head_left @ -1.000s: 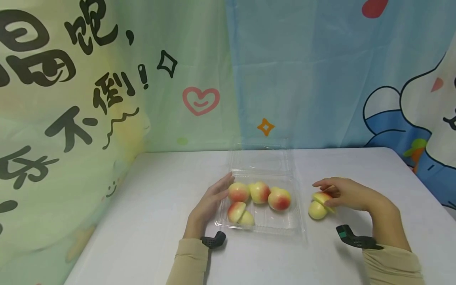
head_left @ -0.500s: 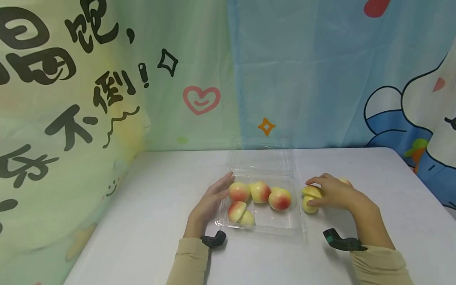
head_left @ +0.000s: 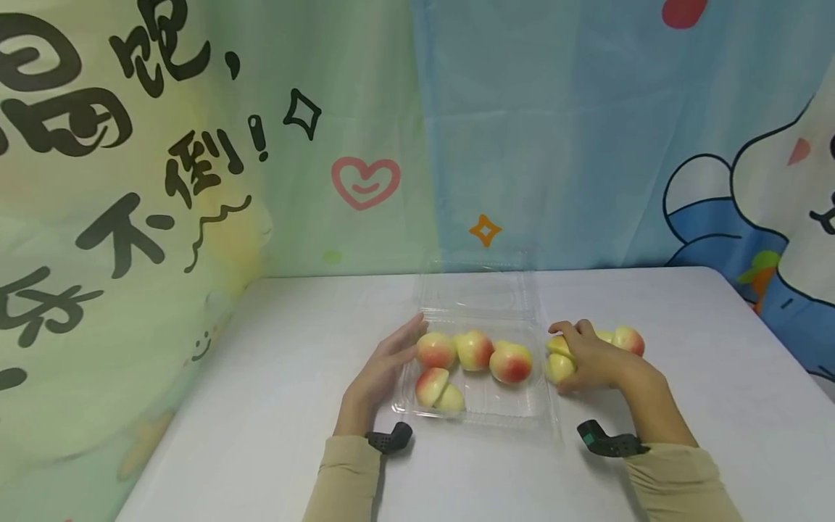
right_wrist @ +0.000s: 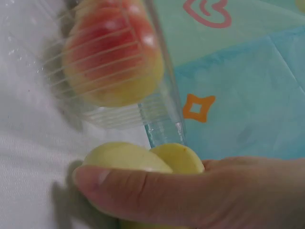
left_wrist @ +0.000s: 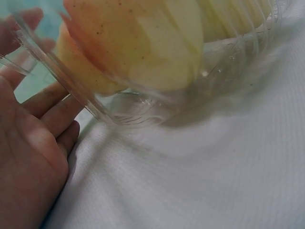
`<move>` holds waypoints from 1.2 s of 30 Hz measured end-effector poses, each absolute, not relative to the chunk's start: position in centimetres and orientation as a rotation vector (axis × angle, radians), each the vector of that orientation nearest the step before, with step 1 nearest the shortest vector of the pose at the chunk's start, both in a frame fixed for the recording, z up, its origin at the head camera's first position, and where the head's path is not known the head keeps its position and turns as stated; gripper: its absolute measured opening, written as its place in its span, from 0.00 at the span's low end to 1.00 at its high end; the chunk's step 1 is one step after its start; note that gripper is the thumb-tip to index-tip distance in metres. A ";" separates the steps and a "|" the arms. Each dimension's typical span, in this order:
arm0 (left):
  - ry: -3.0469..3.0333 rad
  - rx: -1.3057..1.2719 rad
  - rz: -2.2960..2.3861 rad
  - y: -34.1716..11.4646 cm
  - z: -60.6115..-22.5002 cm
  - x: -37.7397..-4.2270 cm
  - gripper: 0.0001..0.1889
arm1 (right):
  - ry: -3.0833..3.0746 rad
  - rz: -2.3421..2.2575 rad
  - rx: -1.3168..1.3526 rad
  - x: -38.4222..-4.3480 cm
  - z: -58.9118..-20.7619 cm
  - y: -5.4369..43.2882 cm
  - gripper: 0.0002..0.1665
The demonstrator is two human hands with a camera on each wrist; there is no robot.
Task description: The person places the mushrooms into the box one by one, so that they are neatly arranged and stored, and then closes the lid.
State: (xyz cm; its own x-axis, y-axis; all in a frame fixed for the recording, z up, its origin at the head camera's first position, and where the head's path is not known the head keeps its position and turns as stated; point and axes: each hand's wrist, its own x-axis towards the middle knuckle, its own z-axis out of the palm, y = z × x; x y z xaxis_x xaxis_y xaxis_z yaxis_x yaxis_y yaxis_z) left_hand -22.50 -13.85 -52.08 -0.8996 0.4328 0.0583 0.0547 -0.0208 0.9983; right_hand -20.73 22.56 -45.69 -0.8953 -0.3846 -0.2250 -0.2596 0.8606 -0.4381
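A clear plastic clamshell box (head_left: 502,413) lies on the table with its lid (head_left: 479,293) raised behind it. Inside are several yellow fruits with a red blush, peach-like, among them a red-cheeked fruit (head_left: 512,364) and one with a flat-faced piece (head_left: 430,386). My left hand (head_left: 388,366) rests along the box's left side, fingers extended against the clear wall (left_wrist: 71,90). Just beyond the box's right wall, my right hand (head_left: 590,362) grips a pale yellow fruit (right_wrist: 124,155), thumb across its near side. A second yellow piece (right_wrist: 178,157) shows behind it; the right fingertips are mostly hidden.
Another yellow and red fruit (head_left: 628,339) sits on the white table (head_left: 261,435) behind my right hand. A printed cloth backdrop (head_left: 587,145) hangs along the table's far edge.
My right hand has moved left with the yellow fruit, up close to the box. The fruit behind it has come into view. My left hand stays on the box.
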 end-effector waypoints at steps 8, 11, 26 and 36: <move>1.990 0.523 2.011 -14.1 -52.1 -22.5 0.30 | 2.742 -0.750 -0.522 -21.4 -45.7 22.5 0.47; 1.985 0.530 2.014 -14.2 -52.1 -22.6 0.31 | 2.731 -0.804 -0.576 -21.6 -46.0 22.6 0.47; 1.955 0.521 2.015 -14.0 -52.0 -22.6 0.30 | 2.822 -0.739 -0.437 -22.2 -46.7 23.1 0.56; 1.933 0.510 2.032 -13.9 -52.0 -22.6 0.29 | 2.886 -0.791 -0.372 -22.3 -46.6 23.2 0.53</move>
State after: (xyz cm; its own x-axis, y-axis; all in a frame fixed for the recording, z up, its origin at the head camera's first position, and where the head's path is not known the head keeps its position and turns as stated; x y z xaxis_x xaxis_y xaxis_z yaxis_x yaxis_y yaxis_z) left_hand -22.60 -13.93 -52.01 -0.8952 0.4422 0.0547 0.0326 -0.0575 0.9978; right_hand -22.30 23.22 -46.64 -0.9616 -0.2686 -0.0560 -0.2024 0.8324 -0.5159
